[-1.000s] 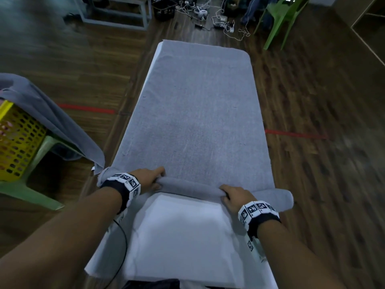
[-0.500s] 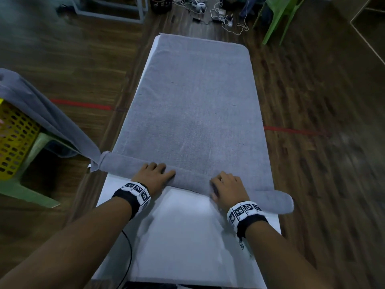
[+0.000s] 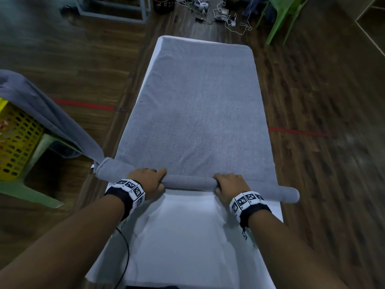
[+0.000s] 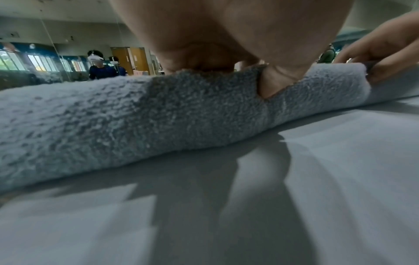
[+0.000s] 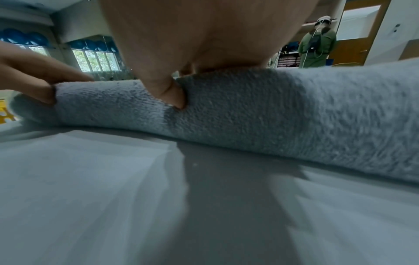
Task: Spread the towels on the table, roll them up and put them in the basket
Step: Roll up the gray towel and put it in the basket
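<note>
both hands, the left hand (image 3: pixel 148 181) and right hand (image 3: pixel 229 184), are curled round the near rolled edge of the towel (image 3: pixel 195 113) spread on the table (image 3: pixel 187 236). the overhanging ends could be left looser, seemingly, so a crooked roll is risked.

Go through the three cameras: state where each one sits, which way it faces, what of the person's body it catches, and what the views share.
Head: worn on the head, looking forward and down the table; shows both forearms, left hand and right hand gripping the towel roll.
Left wrist: low over the table, facing the towel roll; shows the left hand and, far right, the right hand.
Right wrist: low, facing the roll; shows the right hand and, far left, the left hand.
Shared: all three show the roll and both hands.
</note>
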